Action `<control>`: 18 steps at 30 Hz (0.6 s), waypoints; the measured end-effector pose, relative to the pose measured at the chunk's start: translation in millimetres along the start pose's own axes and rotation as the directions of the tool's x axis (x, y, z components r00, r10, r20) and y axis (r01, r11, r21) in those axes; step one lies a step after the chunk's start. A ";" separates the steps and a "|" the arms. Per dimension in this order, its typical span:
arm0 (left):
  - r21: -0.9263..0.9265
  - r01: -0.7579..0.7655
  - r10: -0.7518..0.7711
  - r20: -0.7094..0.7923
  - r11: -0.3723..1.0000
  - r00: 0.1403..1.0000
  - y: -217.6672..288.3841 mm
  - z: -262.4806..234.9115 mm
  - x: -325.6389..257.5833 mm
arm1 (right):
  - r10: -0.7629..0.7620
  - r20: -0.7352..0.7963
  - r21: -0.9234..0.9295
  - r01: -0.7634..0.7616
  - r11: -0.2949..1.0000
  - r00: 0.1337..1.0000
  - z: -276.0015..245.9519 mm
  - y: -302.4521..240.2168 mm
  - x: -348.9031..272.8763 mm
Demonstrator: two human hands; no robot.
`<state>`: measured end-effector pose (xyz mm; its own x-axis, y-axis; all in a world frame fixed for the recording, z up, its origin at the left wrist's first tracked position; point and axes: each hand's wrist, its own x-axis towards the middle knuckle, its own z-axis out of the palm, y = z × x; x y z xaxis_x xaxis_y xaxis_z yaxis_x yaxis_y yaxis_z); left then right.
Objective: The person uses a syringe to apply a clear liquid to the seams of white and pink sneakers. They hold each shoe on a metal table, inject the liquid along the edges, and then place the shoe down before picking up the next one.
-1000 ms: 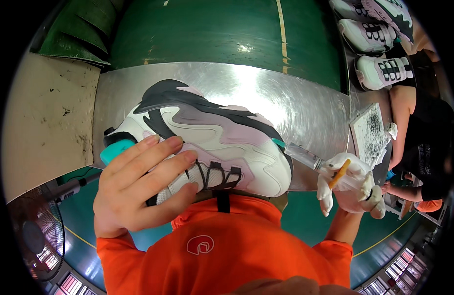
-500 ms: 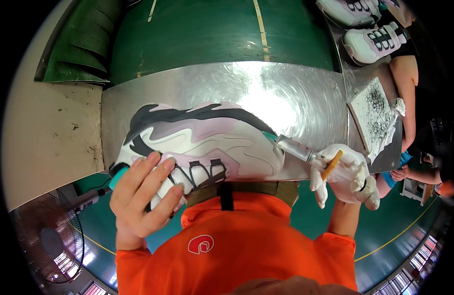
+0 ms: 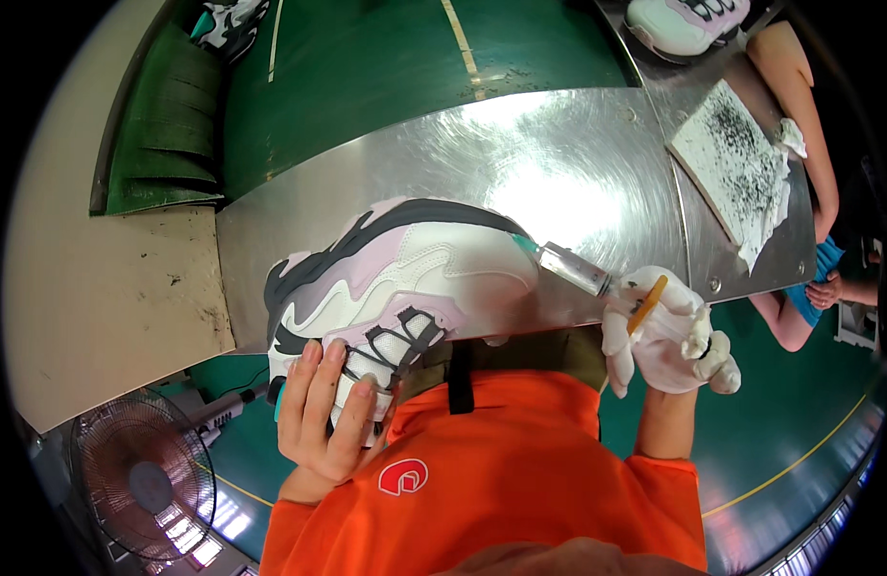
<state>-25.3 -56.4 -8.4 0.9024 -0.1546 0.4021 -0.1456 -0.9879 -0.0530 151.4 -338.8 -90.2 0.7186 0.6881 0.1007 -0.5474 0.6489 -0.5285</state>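
A white, lilac and black sneaker [image 3: 443, 259] lies on its side on the metal bench, its sole edge facing away from me. My bare left hand [image 3: 333, 408] grips it near the ankle opening and laces. In my white-gloved right hand [image 3: 664, 331] is a clear syringe [image 3: 573, 269], its green tip touching the seam between sole and upper near the toe. A thin yellow-brown stick [image 3: 647, 305] also lies across that hand, by the fingers. The inner side of the shoe's opening is hidden by my left hand.
A white pad with black smudges [image 3: 731, 158] lies on the bench at the right, beside a person's arm [image 3: 799, 125]. Beyond the metal bench [image 3: 386, 154] runs a green belt [image 3: 367, 58]. More sneakers [image 3: 688, 24] stand at the far right; a fan [image 3: 146, 480] is at lower left.
The syringe tip and shoe have shifted slightly, and the shoe is tilted more steeply, with its heel end nearer me. The view has turned a little. Another shoe has appeared at far left on the belt.
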 end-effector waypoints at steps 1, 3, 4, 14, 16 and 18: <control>0.004 -0.001 0.001 -0.004 1.000 1.000 0.8 0.7 -0.8 | -0.009 -0.009 0.011 0.009 1.000 1.000 -0.7 2.7 -4.3; 0.018 -0.004 0.004 -0.002 1.000 1.000 2.7 -0.6 -1.2 | -0.011 -0.026 0.010 0.011 1.000 1.000 0.2 7.5 -11.7; 0.019 -0.008 0.008 0.005 1.000 1.000 2.1 -0.7 0.5 | -0.018 -0.058 0.018 0.019 1.000 0.998 2.2 9.6 -15.2; 0.000 -0.025 0.025 -0.033 1.000 0.999 1.3 4.6 -0.9 | -0.083 -0.236 0.037 0.095 0.995 0.968 27.9 26.2 -34.4; -0.001 -0.032 0.032 -0.037 0.999 0.999 1.9 4.9 -0.3 | -0.151 -0.226 0.025 0.160 0.987 0.962 32.9 28.9 -36.2; 0.001 -0.037 0.037 -0.040 0.999 0.999 2.7 3.7 0.2 | -0.307 -0.085 0.081 0.313 0.946 0.948 32.6 35.2 -31.4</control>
<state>-24.0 -59.2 -11.9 0.8794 -0.1901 0.4364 -0.1780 -0.9816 -0.0689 95.6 -327.0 -84.6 0.8855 0.4259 0.1857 -0.3275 0.8557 -0.4006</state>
